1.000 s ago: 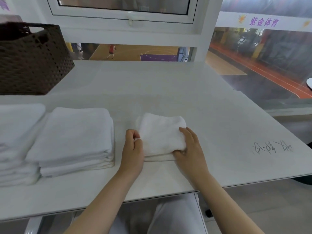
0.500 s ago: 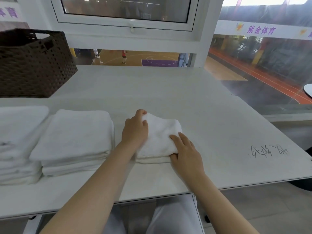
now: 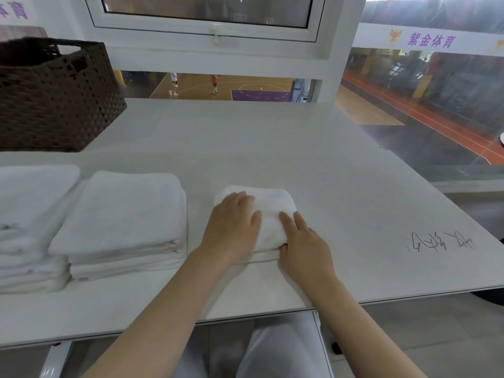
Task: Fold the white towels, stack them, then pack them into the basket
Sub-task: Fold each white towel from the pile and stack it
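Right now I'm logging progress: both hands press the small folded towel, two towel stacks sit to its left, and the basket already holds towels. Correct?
Not quite. In the head view both hands, left hand and right hand, do press the small folded towel beside two stacks, but no towels show in the basket.

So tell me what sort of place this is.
Probably a sports centre, at a counter overlooking the courts. Through the window there is an indoor basketball court with players; folded white towels and a wicker basket sit on the white table.

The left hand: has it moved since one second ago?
Yes. The left hand was at the small folded towel's left edge; now it lies flat on top, shifted toward the right hand.
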Available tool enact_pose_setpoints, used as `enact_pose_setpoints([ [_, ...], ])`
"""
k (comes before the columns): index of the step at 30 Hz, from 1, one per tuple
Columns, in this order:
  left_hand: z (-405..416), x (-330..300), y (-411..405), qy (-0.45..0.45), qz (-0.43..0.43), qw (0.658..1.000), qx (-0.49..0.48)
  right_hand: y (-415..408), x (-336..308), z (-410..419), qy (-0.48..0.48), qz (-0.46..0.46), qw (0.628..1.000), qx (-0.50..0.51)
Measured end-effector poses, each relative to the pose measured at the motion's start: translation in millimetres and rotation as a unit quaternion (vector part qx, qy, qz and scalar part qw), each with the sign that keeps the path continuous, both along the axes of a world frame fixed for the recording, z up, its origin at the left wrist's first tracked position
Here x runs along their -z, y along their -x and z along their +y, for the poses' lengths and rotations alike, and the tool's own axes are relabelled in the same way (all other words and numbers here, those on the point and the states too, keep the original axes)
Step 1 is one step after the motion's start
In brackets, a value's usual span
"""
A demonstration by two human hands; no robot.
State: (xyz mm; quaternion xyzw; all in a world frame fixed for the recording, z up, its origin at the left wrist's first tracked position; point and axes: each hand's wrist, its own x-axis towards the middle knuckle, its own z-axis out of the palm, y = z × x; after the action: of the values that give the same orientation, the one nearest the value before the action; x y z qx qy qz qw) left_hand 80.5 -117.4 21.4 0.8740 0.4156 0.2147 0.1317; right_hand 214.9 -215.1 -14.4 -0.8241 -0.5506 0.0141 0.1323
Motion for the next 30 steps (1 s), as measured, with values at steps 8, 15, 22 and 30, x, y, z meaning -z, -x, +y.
enact_pose_setpoints([
  [8, 3, 34, 16, 0.014, 0.144, 0.981, 0.132, -22, 1, -12, -0.066, 0.066, 0.995, -0.043],
  [15, 12, 36, 24, -0.034, 0.180, 0.969, 0.163, -30, -21, -19, 0.075, 0.017, 0.993, -0.089],
  [22, 15, 28, 19, 0.066, 0.129, 0.976, 0.163, -30, -58, 14, -0.067, 0.262, 0.958, -0.094],
  [30, 10, 36, 24, 0.056, 0.079, 0.984, 0.148, -32, -25, 50, 0.069, 0.208, 0.971, -0.100],
])
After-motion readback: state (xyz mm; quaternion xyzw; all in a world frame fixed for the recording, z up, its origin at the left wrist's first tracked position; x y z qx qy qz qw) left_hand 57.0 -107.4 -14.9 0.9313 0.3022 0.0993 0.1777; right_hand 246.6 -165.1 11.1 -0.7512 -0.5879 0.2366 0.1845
